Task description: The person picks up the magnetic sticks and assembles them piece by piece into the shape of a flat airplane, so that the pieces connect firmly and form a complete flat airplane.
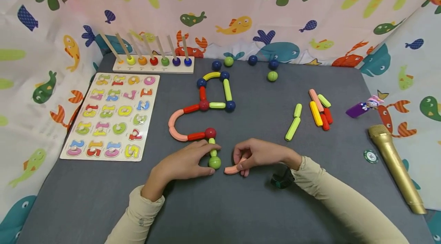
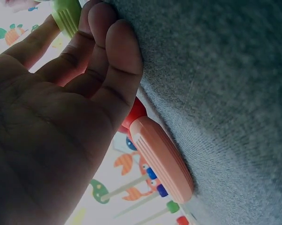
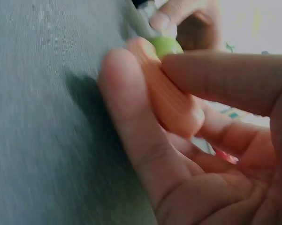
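Note:
My left hand (image 1: 187, 160) holds a short light-green magnetic stick (image 1: 213, 147) between fingers and thumb, the thumb beside a green ball (image 1: 214, 162) at its near end. The stick's far end meets a red ball (image 1: 210, 133) of a chain with straight red sticks and a peach curve (image 1: 173, 123). Just right of the green ball, my right hand (image 1: 256, 154) pinches a curved peach stick (image 1: 231, 170) between thumb and fingers. That stick (image 3: 171, 96) is close to the green ball (image 3: 166, 46) in the right wrist view; whether they touch I cannot tell.
Beyond the chain is a loop with blue balls (image 1: 230, 106). Loose balls (image 1: 253, 60) lie at the back, loose sticks (image 1: 315, 113) at right. A number board (image 1: 110, 117) and peg stand (image 1: 153, 67) are left; a gold microphone (image 1: 396, 167) lies far right.

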### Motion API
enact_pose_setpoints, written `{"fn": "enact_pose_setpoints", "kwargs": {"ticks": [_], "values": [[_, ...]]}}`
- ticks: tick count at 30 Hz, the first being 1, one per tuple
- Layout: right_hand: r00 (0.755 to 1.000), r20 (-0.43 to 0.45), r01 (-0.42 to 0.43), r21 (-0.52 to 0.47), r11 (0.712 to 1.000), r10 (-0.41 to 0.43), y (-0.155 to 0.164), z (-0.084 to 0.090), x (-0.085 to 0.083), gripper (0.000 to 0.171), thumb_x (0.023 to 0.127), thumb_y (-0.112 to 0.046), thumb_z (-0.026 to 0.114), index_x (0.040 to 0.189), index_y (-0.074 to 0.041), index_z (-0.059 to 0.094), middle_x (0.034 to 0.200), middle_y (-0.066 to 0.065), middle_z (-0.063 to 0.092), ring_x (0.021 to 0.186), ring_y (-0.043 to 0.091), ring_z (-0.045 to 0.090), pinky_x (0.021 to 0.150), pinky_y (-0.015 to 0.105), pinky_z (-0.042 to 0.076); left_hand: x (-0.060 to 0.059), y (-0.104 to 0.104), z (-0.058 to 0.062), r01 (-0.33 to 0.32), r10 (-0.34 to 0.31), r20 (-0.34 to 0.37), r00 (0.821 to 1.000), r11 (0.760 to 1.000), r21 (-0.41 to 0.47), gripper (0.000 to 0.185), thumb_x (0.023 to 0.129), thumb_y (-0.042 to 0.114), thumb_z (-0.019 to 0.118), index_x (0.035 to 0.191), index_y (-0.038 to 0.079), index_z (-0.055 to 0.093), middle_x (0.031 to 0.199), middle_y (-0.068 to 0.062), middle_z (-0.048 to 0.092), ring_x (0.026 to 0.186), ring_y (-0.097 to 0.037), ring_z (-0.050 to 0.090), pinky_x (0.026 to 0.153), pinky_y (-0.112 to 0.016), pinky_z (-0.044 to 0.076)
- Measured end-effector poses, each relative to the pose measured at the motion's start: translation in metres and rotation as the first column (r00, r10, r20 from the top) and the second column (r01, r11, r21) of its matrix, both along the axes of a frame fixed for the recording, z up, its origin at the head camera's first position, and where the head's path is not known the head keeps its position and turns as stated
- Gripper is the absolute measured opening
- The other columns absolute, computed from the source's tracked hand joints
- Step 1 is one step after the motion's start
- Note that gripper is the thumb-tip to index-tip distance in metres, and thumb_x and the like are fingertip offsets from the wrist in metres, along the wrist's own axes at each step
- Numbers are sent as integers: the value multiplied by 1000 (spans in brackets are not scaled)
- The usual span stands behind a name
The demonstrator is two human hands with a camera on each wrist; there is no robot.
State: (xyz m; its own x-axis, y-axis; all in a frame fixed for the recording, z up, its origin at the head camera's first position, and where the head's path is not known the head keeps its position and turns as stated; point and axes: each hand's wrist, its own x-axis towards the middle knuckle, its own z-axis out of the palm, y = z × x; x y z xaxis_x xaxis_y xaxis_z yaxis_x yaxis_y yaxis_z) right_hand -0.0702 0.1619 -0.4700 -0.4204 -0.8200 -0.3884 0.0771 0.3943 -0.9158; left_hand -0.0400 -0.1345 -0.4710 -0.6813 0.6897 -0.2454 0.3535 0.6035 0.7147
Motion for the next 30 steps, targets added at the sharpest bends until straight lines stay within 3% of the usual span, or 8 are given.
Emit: {"fn": "enact_pose_setpoints", "kwargs": {"ticks": [9,15,22,30], "values": [[988,138,81,-85,993,-69,-11,-6,2,7,103,0,60,107,4,63,96,22,73,89,28,77,84,43,62,0,-1,4,5,-4,-31,1000,999,44,58,99,30,79,150,11,60,129,-1,61,116,-19,55,104,-46,48],[997,67,32,-42,999,-29,-7,0,-8,15,109,-10,61,109,4,68,99,21,70,84,32,76,75,44,63,-1,-7,-3,22,-19,-60,998,999,49,50,101,38,77,143,15,65,120,5,62,109,-16,55,98,-44,49],[998,-8,65,6,998,-65,6,8,-43,26,112,-17,58,111,7,68,102,25,68,86,37,73,75,43,62,5,-2,10,9,-9,7,1000,1000,-13,49,99,28,80,143,10,64,120,2,62,109,-18,56,97,-43,49],[964,-149,230,63,971,-219,3,30,-106,26,111,-19,61,112,7,68,103,22,68,87,32,69,76,39,59,13,2,11,2,-7,-69,998,998,-66,42,100,29,79,136,12,67,107,6,58,94,-14,54,82,-36,46]]}}
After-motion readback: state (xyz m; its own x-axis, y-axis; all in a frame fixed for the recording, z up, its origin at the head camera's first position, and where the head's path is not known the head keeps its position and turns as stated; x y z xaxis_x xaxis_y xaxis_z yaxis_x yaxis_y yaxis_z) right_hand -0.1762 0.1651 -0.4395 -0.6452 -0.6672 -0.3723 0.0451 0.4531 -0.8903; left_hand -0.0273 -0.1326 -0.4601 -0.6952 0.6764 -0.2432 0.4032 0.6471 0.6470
